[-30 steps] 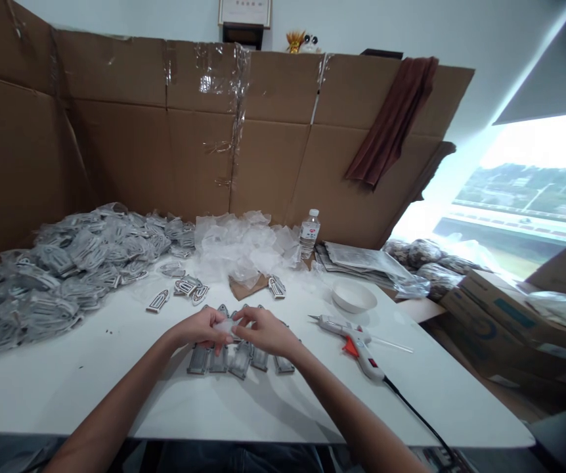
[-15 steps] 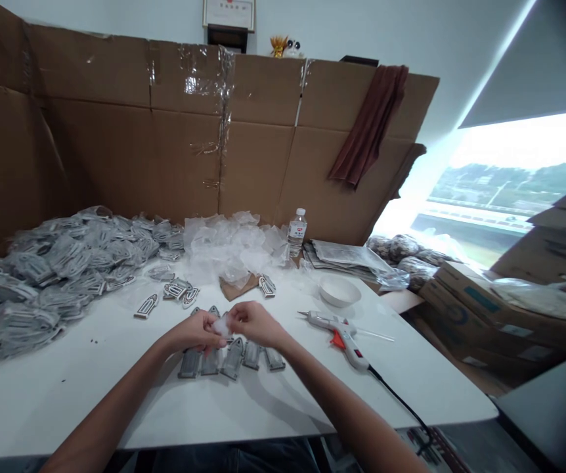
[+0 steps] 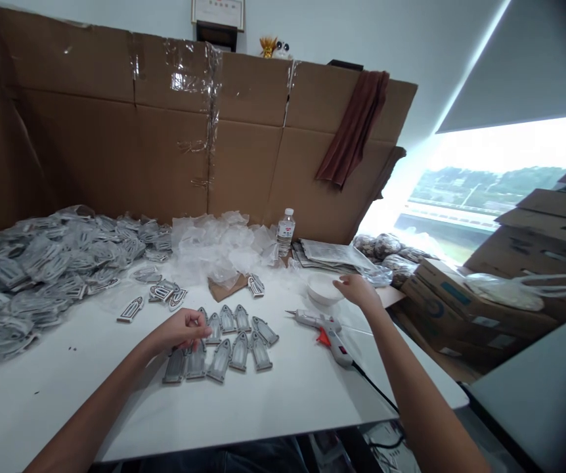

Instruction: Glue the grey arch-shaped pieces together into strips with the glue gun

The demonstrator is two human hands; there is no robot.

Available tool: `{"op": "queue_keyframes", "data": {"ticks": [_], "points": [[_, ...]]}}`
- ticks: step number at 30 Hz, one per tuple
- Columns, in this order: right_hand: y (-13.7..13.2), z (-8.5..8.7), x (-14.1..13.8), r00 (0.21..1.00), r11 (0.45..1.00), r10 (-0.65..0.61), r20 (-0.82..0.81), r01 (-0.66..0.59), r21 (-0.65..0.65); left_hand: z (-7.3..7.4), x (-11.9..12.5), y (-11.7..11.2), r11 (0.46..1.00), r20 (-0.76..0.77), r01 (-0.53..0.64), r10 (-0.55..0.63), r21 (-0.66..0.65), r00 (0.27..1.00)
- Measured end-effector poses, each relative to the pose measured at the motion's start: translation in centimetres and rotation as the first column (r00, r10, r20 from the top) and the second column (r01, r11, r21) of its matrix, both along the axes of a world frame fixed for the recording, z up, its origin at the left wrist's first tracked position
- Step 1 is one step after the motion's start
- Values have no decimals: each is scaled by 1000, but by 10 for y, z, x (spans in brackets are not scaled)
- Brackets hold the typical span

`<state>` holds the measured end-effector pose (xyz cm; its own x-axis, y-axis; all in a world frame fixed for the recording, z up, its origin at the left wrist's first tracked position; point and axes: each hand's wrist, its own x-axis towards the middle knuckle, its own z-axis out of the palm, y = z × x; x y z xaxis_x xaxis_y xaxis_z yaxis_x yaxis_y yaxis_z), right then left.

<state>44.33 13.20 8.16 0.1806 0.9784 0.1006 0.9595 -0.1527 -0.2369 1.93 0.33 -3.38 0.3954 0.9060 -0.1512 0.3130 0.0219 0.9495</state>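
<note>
Grey arch pieces (image 3: 228, 348) are laid in rows on the desk (image 3: 287, 394). The left hand (image 3: 182, 328) is set at their 10 o'clock edge, grip curled, contents not discernible. A glue gun (image 3: 323, 325) is laid at their 3 o'clock. Farther, the right hand (image 3: 360, 292), grip released, is held at the white bowl's (image 3: 320, 290) 3 o'clock rim.

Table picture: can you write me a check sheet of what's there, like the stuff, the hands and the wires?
Surface: white table, smooth and flat.
Job's things: grey arch pieces in two rows; glue gun lying right of them; white bowl behind it.
Clutter: heap of bagged pieces at left; empty bags; bottle.
Hands: left hand curled over the arch pieces, grip unclear; right hand open at the bowl's rim.
Cables: black cable runs from the glue gun off the table's edge.
Surroundings: cardboard wall with a brown cloth; boxes and window at right.
</note>
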Motion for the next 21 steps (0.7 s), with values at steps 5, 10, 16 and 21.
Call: {"op": "queue_keyframes", "data": {"ticks": [5,10,16,21], "points": [[-31,-19,14,998,972,-30,63,44,-229,1,3,-2,1000,-1,-29,29,-11,1000],[-65,-42,6,998,940,20,57,1,-341,4,4,-5,998,0,-65,65,4,998],[-79,-64,-7,999,943,5,50,12,-333,3,4,-4,986,4,-154,155,69,988],[-91,-72,-18,997,962,-20,68,38,-272,11,7,8,957,-6,-245,249,153,968]]}}
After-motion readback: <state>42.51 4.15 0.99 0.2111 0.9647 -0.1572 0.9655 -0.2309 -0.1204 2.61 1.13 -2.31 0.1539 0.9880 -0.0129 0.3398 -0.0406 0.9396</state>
